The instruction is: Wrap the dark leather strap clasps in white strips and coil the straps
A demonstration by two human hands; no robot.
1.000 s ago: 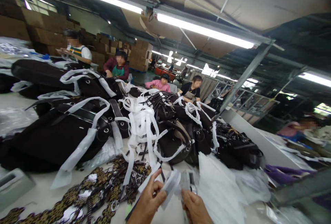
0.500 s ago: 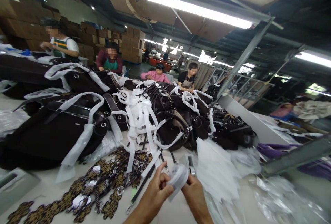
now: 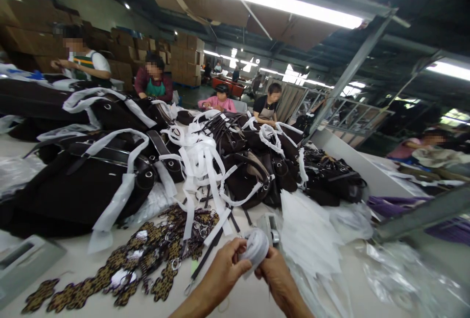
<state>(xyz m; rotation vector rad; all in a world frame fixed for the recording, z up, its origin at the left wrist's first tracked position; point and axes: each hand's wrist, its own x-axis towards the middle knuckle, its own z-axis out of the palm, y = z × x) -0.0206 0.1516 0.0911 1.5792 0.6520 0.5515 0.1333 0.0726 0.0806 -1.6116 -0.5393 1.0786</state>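
Low in the middle of the view, my left hand (image 3: 224,272) and my right hand (image 3: 274,275) both pinch a small rolled wad of white foam wrap (image 3: 256,247) held between them above the table. Just beyond it lies a small grey metal device (image 3: 270,225). A heap of dark brown bags (image 3: 84,181) with white foam strips (image 3: 200,161) around their handles fills the table behind. Leopard-print key fobs with metal rings (image 3: 147,254) lie to the left of my hands.
White foam sheets (image 3: 308,235) and clear plastic bags (image 3: 404,279) lie at right. A grey tray (image 3: 25,259) sits at the left edge. Several other people work along the far side of the table, before stacked cardboard boxes (image 3: 187,58).
The white wrap, loose and flat between my hands a second ago, is now bunched into a tight roll gripped by both hands. The view has dipped slightly.
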